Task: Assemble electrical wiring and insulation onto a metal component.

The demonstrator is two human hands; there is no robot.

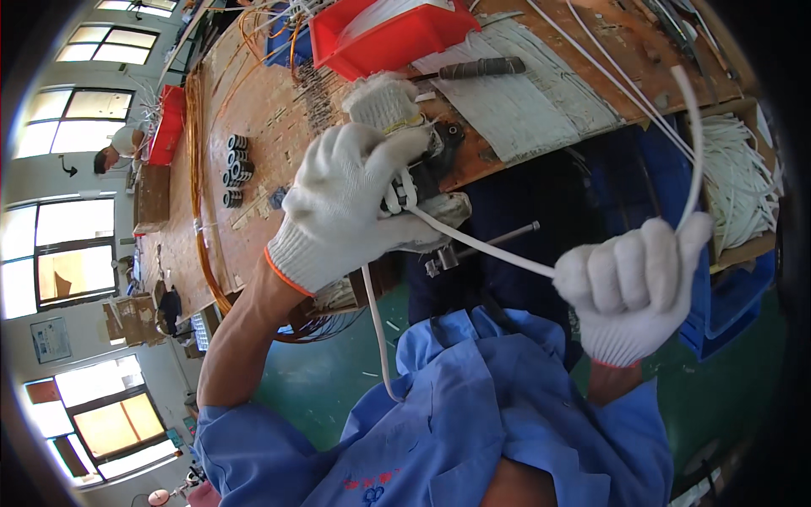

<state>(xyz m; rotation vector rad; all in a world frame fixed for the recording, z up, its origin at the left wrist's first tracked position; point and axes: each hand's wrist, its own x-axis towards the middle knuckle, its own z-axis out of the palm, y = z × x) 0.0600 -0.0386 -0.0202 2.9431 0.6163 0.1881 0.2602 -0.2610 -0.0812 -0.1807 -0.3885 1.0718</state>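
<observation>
Both my hands wear white knitted gloves. My left hand (342, 190) is closed at the table's edge, on loops of a white strip (498, 251) around a small dark part (404, 193); its fingers hide much of that part. Off to the right, my right hand (629, 279) grips the same strip in a fist, with the length between my hands pulled nearly straight. One end rises from that fist, and another white length (374, 325) hangs below my left hand toward my lap. A vise (448, 258) with a bar handle sits just under my left hand.
A wooden table (279, 110) carries a red bin (389, 38), a dark-handled tool (481, 68), a bundle of white strips (532, 101) and black rings (236, 169). Brown cables (196, 169) run along its left. At right stands a carton of white strips (735, 177). Another person (122, 148) is far left.
</observation>
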